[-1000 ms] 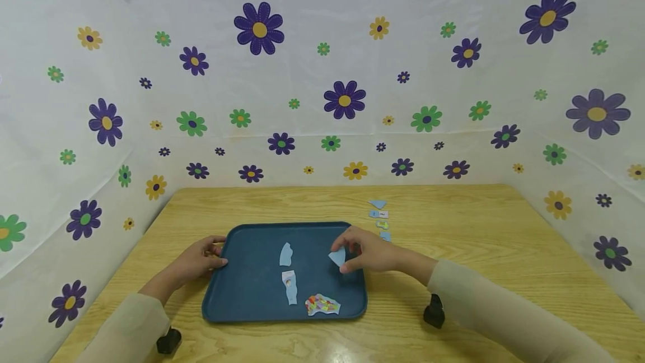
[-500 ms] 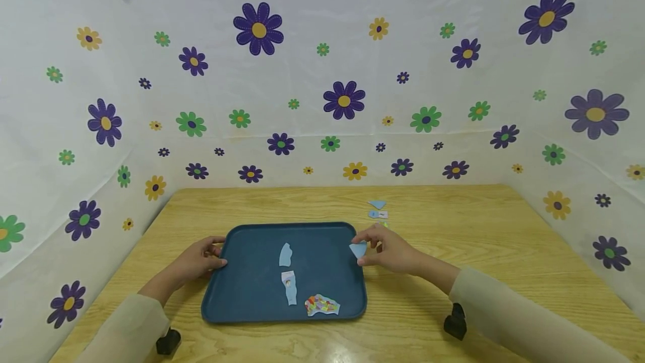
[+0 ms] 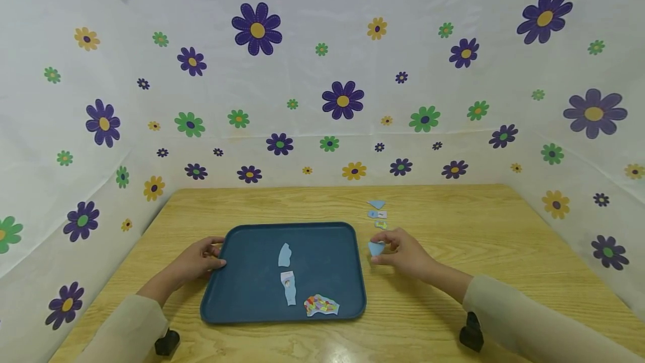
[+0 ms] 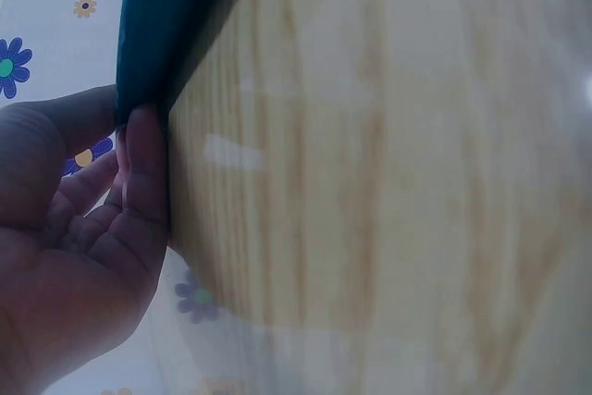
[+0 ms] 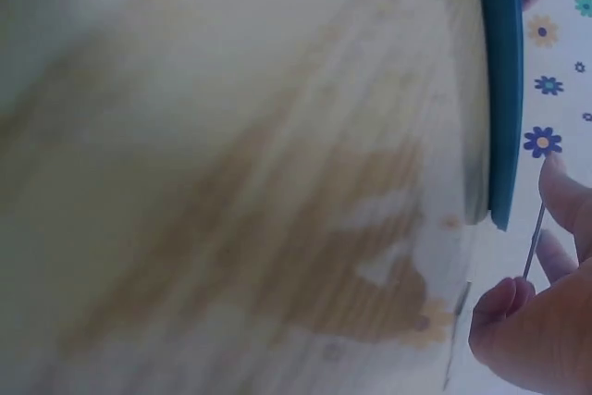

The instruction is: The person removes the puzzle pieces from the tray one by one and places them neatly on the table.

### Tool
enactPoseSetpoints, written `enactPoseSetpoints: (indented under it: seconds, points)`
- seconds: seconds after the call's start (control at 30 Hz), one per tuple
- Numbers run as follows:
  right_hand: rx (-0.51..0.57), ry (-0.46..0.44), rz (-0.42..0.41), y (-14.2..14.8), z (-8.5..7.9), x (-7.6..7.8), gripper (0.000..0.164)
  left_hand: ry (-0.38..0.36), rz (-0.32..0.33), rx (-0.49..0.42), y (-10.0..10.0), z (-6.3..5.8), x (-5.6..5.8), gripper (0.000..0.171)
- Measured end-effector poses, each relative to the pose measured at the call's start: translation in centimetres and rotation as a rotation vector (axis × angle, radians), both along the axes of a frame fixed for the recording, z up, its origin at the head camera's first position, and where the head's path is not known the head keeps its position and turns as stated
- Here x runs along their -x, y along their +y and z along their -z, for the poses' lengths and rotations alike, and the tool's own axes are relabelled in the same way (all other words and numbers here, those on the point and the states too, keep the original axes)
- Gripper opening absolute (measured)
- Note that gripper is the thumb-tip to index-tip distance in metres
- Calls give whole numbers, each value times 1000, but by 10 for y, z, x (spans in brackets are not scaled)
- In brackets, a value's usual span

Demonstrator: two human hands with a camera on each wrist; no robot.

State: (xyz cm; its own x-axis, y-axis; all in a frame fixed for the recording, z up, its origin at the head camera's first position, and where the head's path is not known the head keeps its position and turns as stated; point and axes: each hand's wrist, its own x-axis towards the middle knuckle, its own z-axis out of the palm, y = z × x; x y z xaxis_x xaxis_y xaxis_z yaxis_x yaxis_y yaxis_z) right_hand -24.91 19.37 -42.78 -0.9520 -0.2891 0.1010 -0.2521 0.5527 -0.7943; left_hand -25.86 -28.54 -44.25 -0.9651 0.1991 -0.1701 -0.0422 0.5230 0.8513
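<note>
My right hand pinches a flat light-blue puzzle piece between thumb and fingers, just off the tray's right side. Edge-on in the right wrist view, that puzzle piece shows as a thin line. With thumb and fingers at its left rim, my left hand holds the dark blue tray. A curved light-blue piece, a long pale-blue piece and a multicoloured piece lie on the tray.
Beyond my right hand, a blue triangle, a blue-and-pink piece and a yellow-green piece form a column on the wooden table. A flower-printed white sheet encloses the back and sides.
Gripping the light-blue puzzle piece, my right hand has moved right from over the tray to beyond its edge. It now hides the column's nearest piece. My left hand stays on the rim.
</note>
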Motion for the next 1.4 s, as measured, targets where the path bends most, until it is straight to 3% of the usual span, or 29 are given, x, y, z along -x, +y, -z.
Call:
enactPoseSetpoints:
  seconds: [0.2,0.67,0.9,1.4]
  points:
    - [-9,-15,80,5,4,-2,39,3,0,6,0,1,0,60]
    - [-14,-54,151,6,10,1,38,1,10,-16,-1,0,0,60]
    - [-58,3,206,1,14,3,35,2,-2,8,0,0,0,60]
    - [-90,-4,230,-4,11,2,38,2,3,4,0,-1,0,60]
